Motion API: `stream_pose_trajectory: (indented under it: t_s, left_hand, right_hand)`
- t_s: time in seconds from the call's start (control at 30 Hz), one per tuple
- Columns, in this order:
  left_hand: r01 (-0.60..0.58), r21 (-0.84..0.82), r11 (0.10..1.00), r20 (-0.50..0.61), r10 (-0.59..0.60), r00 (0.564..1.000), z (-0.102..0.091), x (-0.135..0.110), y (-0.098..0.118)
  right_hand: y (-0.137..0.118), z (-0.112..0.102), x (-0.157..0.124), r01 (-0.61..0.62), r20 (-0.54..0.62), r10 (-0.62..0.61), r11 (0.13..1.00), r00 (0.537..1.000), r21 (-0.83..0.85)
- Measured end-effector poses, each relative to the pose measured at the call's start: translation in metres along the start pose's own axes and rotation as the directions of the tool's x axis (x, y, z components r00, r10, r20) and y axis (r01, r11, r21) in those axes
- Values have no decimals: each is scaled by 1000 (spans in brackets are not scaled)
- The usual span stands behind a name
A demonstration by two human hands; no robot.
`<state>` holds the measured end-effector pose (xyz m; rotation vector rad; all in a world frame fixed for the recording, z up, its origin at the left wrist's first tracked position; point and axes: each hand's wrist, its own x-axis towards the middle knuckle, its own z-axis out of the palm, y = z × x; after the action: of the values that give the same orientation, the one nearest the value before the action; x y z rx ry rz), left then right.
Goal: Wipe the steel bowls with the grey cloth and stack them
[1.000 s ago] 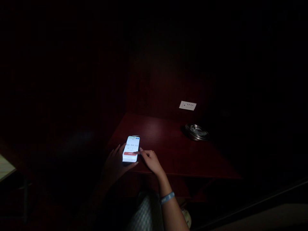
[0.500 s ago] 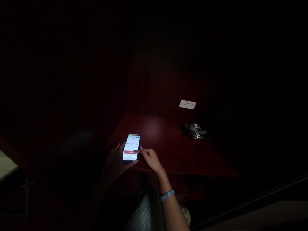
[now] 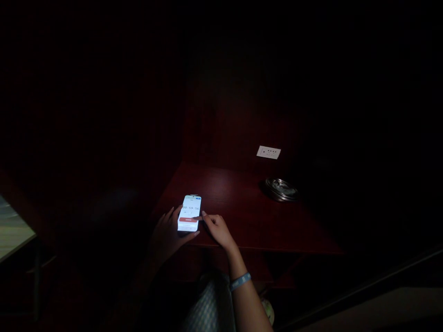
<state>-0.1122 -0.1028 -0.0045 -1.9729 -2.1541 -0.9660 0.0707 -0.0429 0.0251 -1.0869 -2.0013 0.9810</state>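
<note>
Over the near left part of the dark red desk (image 3: 242, 221), a lit smartphone (image 3: 188, 214) lies tilted in my left hand (image 3: 169, 230). The fingers of that hand wrap the phone's left edge, and its thumb runs along the bottom. A timer reading 00:59:56 and a red button show on the bright screen. My right hand (image 3: 218, 229) holds nothing. Its index finger points at the red button and appears to touch it, while the other fingers curl loosely. A blue wristband (image 3: 240, 281) circles the right wrist.
Round metal dishes or lids (image 3: 281, 189) lie at the desk's back right. Above, a white socket plate (image 3: 268, 152) is fixed to the dark wall. A pale surface (image 3: 15, 230) shows at far left. Deep shadow covers most surroundings.
The view has shifted slightly, showing more of the pale surface at left. Both hands and the phone keep the same pose, and the timer reading is the same.
</note>
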Motion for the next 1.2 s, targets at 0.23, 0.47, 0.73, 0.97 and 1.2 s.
stream_pose_trajectory:
  t_s: [0.23,0.47,0.73,0.97,1.2]
  left_hand:
    - [-61,-85,994,-14,60,998,11,0,-8]
    - [-65,-96,993,-21,63,998,16,0,-11]
    - [-55,-105,993,-23,53,998,16,0,-10]
    - [-62,-90,994,-22,60,998,16,-1,-11]
    - [-60,-84,995,-6,60,998,15,-1,-10]
  right_hand:
    - [3,1,1,-10,-7,10,1000,1000,-11]
    - [9,2,2,57,4,-57,998,998,34]
    - [12,2,3,65,12,-65,998,998,0]
    - [7,1,1,35,24,-34,999,999,-40]
    - [5,0,0,32,22,-31,997,999,-73]
